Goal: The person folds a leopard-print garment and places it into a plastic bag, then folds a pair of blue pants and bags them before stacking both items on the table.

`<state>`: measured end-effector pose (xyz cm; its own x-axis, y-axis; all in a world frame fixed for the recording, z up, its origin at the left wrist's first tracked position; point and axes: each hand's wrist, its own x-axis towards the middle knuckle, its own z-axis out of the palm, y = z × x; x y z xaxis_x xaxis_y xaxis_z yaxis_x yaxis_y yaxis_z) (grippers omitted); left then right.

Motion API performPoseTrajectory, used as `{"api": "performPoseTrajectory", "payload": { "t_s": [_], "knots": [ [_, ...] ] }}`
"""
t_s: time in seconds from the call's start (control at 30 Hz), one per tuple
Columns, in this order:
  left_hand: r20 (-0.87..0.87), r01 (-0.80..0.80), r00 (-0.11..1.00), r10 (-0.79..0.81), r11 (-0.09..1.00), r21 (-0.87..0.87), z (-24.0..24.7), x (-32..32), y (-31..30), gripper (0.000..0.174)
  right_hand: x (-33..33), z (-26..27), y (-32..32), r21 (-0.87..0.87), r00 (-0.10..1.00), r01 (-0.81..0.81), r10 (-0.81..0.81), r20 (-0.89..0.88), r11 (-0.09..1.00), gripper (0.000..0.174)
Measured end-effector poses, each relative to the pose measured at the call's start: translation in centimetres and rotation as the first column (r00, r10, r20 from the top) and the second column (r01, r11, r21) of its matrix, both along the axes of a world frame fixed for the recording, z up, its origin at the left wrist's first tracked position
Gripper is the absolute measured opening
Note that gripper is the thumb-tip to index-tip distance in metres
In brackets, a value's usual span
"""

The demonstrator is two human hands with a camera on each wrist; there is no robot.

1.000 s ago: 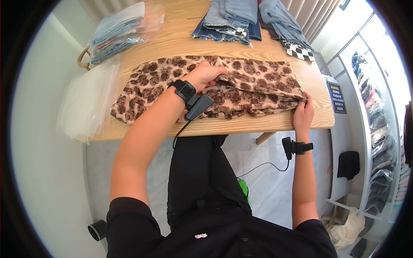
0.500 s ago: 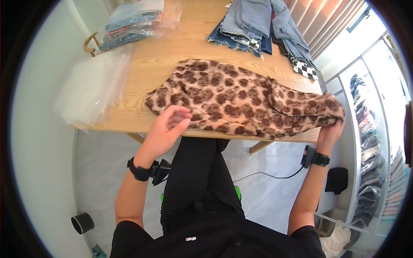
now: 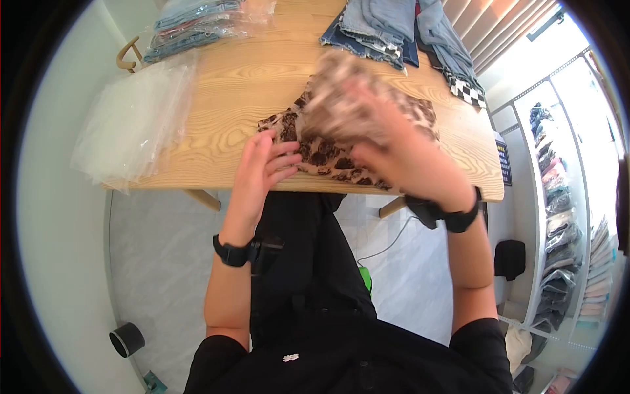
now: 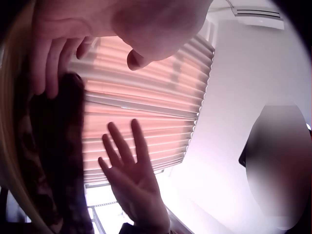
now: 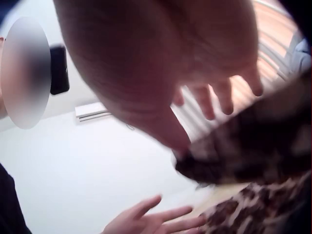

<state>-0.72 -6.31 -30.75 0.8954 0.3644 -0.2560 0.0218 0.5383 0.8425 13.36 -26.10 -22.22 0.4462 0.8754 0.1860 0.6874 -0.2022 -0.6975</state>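
A beige garment with dark brown blotches (image 3: 321, 156) lies on the wooden table (image 3: 230, 98), its right part folded up over the rest and blurred. My left hand (image 3: 256, 172) is at the garment's near left edge, fingers extended and fingertips over the cloth. Across the folded part reaches my right hand (image 3: 394, 134), blurred in the head view. In the left wrist view the right hand (image 4: 134, 183) has its fingers straight and spread. The right wrist view shows its thumb against the edge of the raised cloth (image 5: 253, 136).
Clear plastic bags (image 3: 134, 121) lie at the table's left. Behind them are bagged folded jeans (image 3: 190, 29). More folded jeans (image 3: 377, 26) are at the back, beside a pair with checkered hems (image 3: 466, 90). Shelves of bagged clothes (image 3: 558, 217) stand on the right.
The right hand has swung from the table's right end to the left, carrying the garment's right part over. The left hand let go of the cloth and shifted to its near left edge.
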Motion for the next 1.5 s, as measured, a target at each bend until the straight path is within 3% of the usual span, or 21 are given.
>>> {"api": "performPoseTrajectory", "payload": {
  "t_s": [0.03,0.1,0.27,0.33,0.43,0.57,0.63,0.73,0.8,0.83,0.9,0.93,0.97,1.0,1.03,1.1,1.17,1.2,1.3,1.4,1.5],
  "knots": [
    [-0.005,0.01,1.0,-0.01,1.0,-0.002,-0.3,0.6,0.0,0.049,-1.1,-1.7,0.3,-0.208,0.961,0.0,0.057,0.269,0.978,0.069],
    [-0.201,-0.023,0.978,0.053,0.989,0.149,-0.9,1.9,-0.2,0.06,-2.3,-3.6,-0.7,-0.261,0.954,0.03,0.05,0.295,0.965,0.066],
    [-0.203,0.108,0.979,-0.025,0.906,0.409,-2.4,3.6,0.0,0.06,-2.4,-8.7,-5.0,-0.366,0.877,0.402,-0.237,0.419,0.839,0.058],
    [0.05,-0.092,0.994,0.097,0.507,0.857,-4.1,5.1,0.3,0.043,-3.0,-9.6,-5.1,-0.334,0.868,0.419,-0.265,0.42,0.844,0.056],
    [0.085,-0.162,0.986,0.143,0.716,0.679,-1.5,5.2,-1.0,0.028,-3.6,-9.4,-5.3,-0.273,0.852,0.442,-0.305,0.426,0.855,0.054],
    [0.071,-0.179,0.976,0.206,0.571,0.801,-1.5,4.6,-0.4,0.028,-4.2,-9.8,-5.9,-0.155,0.765,0.56,-0.436,0.474,0.814,0.056],
    [0.023,-0.02,0.985,0.171,-0.018,1.0,-3.5,4.3,1.1,0.03,-4.2,-10.1,-6.0,-0.19,0.814,0.492,-0.371,0.446,0.85,0.057],
    [-0.041,0.044,0.988,0.147,-0.021,0.999,-3.9,3.1,1.1,0.032,-5.8,-8.6,-6.1,0.16,0.763,0.573,-0.595,0.255,0.804,0.03],
    [-0.069,0.075,0.986,0.154,-0.032,0.997,-2.8,1.9,-0.1,0.033,-7.2,-8.6,-7.9,0.034,0.742,0.67,-0.67,0.007,0.742,0.013],
    [-0.075,0.084,0.984,0.164,-0.049,0.995,-2.3,1.1,-0.8,0.033,-7.5,-8.2,-9.0,-0.303,0.689,0.635,-0.699,-0.194,0.71,0.017],
    [-0.211,0.21,0.977,0.004,0.093,0.973,0.5,-1.1,-2.1,0.033,-7.9,-9.9,-10.6,-0.423,0.498,0.412,-0.588,-0.637,0.807,0.03],
    [-0.32,0.352,0.936,-0.148,0.34,0.872,2.0,-1.7,-2.0,0.032,-8.4,-11.0,-10.8,-0.41,0.505,0.408,-0.576,-0.643,0.816,0.03],
    [-0.323,0.353,0.936,-0.142,0.332,0.875,3.3,-1.9,-1.8,0.032,-9.2,-12.2,-11.0,-0.212,0.339,0.486,-0.407,-0.848,0.848,0.035],
    [-0.346,0.364,0.928,-0.139,0.531,0.765,4.3,-2.0,-1.9,0.032,-9.7,-12.5,-10.9,-0.037,0.174,0.594,-0.173,-0.969,0.804,0.042],
    [-0.371,0.365,0.916,-0.155,0.705,0.608,4.6,-1.7,-1.9,0.031,-9.8,-13.0,-10.8,-0.05,0.16,0.607,-0.184,-0.97,0.793,0.042],
    [-0.274,0.25,0.958,-0.08,0.7,0.669,1.3,0.1,-1.2,0.031,-9.6,-13.4,-10.7,0.055,0.014,0.754,0.069,-0.998,0.655,0.046],
    [-0.104,0.076,0.994,0.037,0.454,0.888,-0.1,2.4,-1.1,0.036,-9.2,-13.4,-10.4,0.004,0.004,0.811,0.001,-1.0,0.585,0.044],
    [-0.103,0.085,0.995,0.016,0.458,0.885,-0.7,3.1,-1.9,0.036,-9.3,-13.9,-10.5,-0.013,0.028,0.819,-0.062,-0.998,0.574,0.044],
    [-0.21,0.251,0.968,-0.14,0.621,0.742,-2.6,4.2,-3.9,0.046,-9.4,-14.0,-10.8,-0.006,0.251,0.776,-0.317,-0.914,0.631,0.044],
    [-0.125,0.226,0.972,-0.201,0.633,0.741,-3.7,4.8,-4.6,0.054,-9.2,-12.9,-10.7,0.041,0.175,0.842,-0.201,-0.964,0.537,0.045],
    [-0.168,0.384,0.923,-0.347,0.792,0.475,-3.4,4.5,-5.4,0.057,-8.7,-12.1,-10.0,-0.005,0.046,0.892,-0.101,-0.994,0.452,0.047]
  ]
}}
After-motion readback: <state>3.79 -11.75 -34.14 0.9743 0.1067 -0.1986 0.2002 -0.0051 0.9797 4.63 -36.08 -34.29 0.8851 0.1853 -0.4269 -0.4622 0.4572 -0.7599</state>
